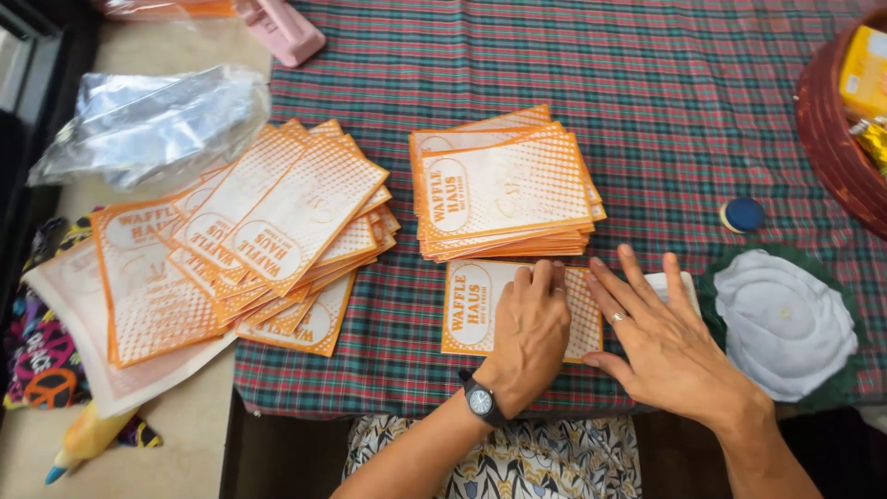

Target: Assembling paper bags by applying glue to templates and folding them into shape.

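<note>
We note one orange-and-white paper bag (480, 310) lying flat on the plaid tablecloth (684, 111), at the near edge of the table, just below a squared-up stack of the same bags (506, 189). Our left hand (528, 334), with a wristwatch (480, 401) on the wrist, rests on the bag's right half, fingers curled and held together, tips pressing near its upper edge. Our right hand (661, 346) lies flat just beside it, fingers spread, palm down over the bag's right end and a pale piece (679, 280) beyond it. We judge the bag very light, thin and limp: it should bend under its own weight if lifted by one corner, and it creases readily. The surface looks matte, so it should not slip much on cloth, though sheets may slide over one another, as the fanned pile (268, 231) at left suggests. Best hold: pinch an edge or corner, or slide it flat under the palm. Hidden: the bag's right end under both hands; whether the left fingertips pinch an edge or only press, we cannot tell. The pale piece under the right fingers is mostly covered, kind unclear. A white round item on a dark green mat (785, 319) and a small blue cap (743, 214) lie to the right; a reddish basket (832, 129) is cut off by the frame edge.
</note>
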